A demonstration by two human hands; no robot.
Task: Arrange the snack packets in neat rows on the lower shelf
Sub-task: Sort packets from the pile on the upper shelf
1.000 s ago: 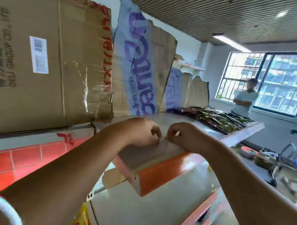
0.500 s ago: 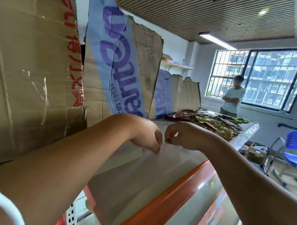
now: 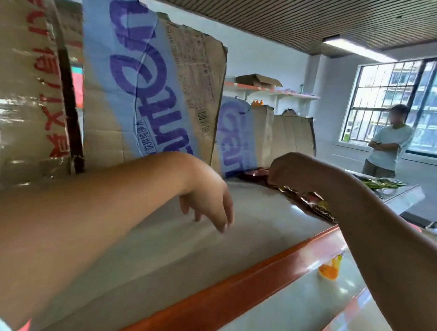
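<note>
Head view: a person stocking a shop unit reaches both hands over the shelf [image 3: 247, 229] edged by an orange rail [image 3: 232, 281]. Behind the rail, the left hand [image 3: 208, 202] hangs released, fingers drooping above bare shelf. The right hand [image 3: 292, 171] curls onto the snack packets [image 3: 311, 204] heaped towards the rail's far end, though a firm grip cannot be confirmed. One orange packet [image 3: 329, 270] lies on the lower shelf [image 3: 306, 306] just below the rail. Lifting packets singly by an edge, then laying each flat and square to the rail, looks the tidiest method.
</note>
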